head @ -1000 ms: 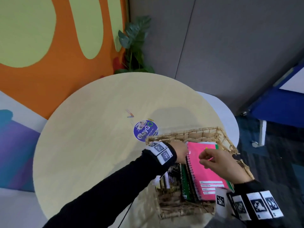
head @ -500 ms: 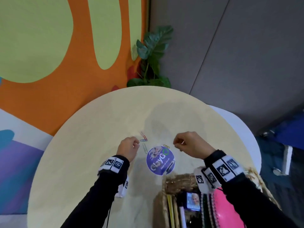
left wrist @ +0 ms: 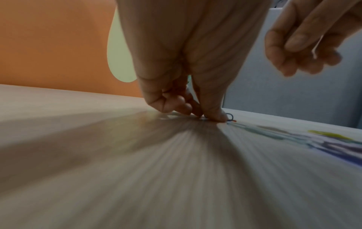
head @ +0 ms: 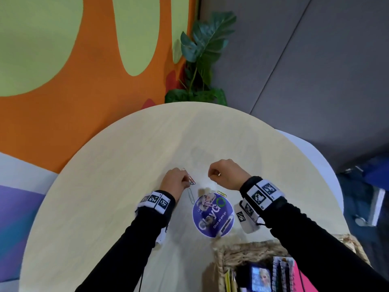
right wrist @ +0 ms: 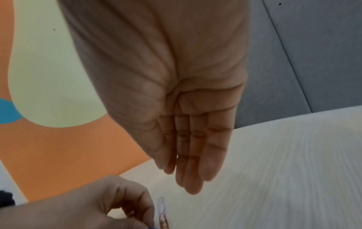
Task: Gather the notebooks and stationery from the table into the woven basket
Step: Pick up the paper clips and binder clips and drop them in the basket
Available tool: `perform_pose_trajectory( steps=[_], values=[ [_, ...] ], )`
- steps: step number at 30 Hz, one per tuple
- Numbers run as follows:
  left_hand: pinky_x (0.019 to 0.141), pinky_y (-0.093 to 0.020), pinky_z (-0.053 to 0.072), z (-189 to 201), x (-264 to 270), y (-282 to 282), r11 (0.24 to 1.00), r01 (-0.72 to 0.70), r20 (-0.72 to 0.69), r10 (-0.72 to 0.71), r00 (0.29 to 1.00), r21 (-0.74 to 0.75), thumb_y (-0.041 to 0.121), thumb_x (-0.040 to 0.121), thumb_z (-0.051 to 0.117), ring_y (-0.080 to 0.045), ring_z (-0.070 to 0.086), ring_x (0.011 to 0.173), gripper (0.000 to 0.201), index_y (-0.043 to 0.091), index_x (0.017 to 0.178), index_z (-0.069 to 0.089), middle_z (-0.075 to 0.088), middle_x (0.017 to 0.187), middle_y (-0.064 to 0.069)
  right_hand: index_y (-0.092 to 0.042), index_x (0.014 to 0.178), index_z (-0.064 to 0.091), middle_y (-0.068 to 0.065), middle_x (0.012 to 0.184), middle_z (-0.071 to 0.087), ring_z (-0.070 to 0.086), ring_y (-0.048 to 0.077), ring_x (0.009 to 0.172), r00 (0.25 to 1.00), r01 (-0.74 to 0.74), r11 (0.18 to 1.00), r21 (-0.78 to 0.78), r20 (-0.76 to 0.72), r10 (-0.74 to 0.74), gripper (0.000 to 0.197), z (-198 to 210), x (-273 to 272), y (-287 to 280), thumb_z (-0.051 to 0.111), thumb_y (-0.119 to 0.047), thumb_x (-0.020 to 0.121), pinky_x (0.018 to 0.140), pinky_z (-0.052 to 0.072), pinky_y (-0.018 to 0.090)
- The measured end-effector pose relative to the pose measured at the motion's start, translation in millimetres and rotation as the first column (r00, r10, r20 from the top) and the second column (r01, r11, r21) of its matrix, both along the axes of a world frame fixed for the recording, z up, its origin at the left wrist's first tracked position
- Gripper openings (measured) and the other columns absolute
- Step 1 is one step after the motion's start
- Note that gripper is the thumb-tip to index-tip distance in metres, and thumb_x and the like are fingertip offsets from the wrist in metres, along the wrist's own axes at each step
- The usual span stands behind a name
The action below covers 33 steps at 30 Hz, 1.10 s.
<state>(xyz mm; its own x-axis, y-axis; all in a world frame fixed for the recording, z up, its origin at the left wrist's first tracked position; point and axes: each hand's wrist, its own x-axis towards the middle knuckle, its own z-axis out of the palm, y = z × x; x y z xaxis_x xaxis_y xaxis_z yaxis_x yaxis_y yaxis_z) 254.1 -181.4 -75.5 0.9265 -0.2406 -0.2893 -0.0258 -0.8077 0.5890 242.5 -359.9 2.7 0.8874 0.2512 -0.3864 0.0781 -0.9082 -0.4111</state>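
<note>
Left hand (head: 175, 182) fingers (left wrist: 214, 114) pinching paper clips (head: 190, 179).

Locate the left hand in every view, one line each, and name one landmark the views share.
Head: left hand left of centre, fingertips on the red paper clips.
Left wrist: top centre, fingertips on the table.
Right wrist: bottom left corner.
Shared landmark: orange wall.

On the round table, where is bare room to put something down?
The table's far half beyond both hands and its left part are bare wood. Crowded: between left hand and round sticker, where paper clips lie, and at the woven basket.
</note>
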Motion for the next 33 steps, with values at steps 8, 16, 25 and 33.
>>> perform_pose_trajectory(
  steps=[8,16,25,33],
  values=[
    [0.069,-0.019,0.041,5,-17,10,0.992,-0.106,0.084,0.111,0.990,-0.066,0.012,0.084,0.062,-0.021,0.059,0.081,0.007,0.007,0.082,0.066,0.055,0.087,-0.004,-0.003,0.099,0.069,0.014,0.107,0.070,0.063,0.030,0.101,0.993,0.111,0.993,-0.029,-0.037,-0.112,0.021,-37,12,31,0.056,-0.016,0.089,0.083,0.048,0.033],
    [0.061,0.006,0.037,22,-53,44,0.942,-0.262,0.061,0.281,0.958,-0.212,0.009,0.083,0.065,-0.003,0.049,0.066,0.010,0.013,0.075,0.061,0.059,0.090,-0.009,-0.001,0.092,0.065,0.017,0.100,0.068,0.066,0.032,0.095,0.985,0.157,0.980,-0.125,-0.049,-0.164,0.024,-62,27,64,0.061,-0.024,0.086,0.069,0.045,0.029],
    [0.062,0.003,0.039,27,-102,55,0.925,-0.305,0.005,0.314,0.949,-0.225,0.008,0.083,0.066,-0.004,0.050,0.063,0.011,0.012,0.074,0.062,0.060,0.087,-0.007,-0.005,0.067,0.051,0.006,0.070,0.056,0.061,0.029,0.083,0.978,0.135,0.964,-0.229,-0.124,-0.166,0.023,-56,25,73,0.063,-0.016,0.083,0.067,0.043,0.027],
    [0.051,-0.009,0.038,45,-124,40,0.951,-0.216,0.046,0.232,0.972,-0.220,0.014,0.080,0.070,-0.010,0.051,0.063,0.009,0.015,0.075,0.063,0.065,0.082,-0.006,0.001,0.085,0.071,0.014,0.089,0.073,0.065,0.027,0.081,0.999,0.027,0.998,-0.048,-0.026,-0.029,0.017,32,-20,48,0.066,-0.014,0.079,0.066,0.043,0.026]
  ],
)
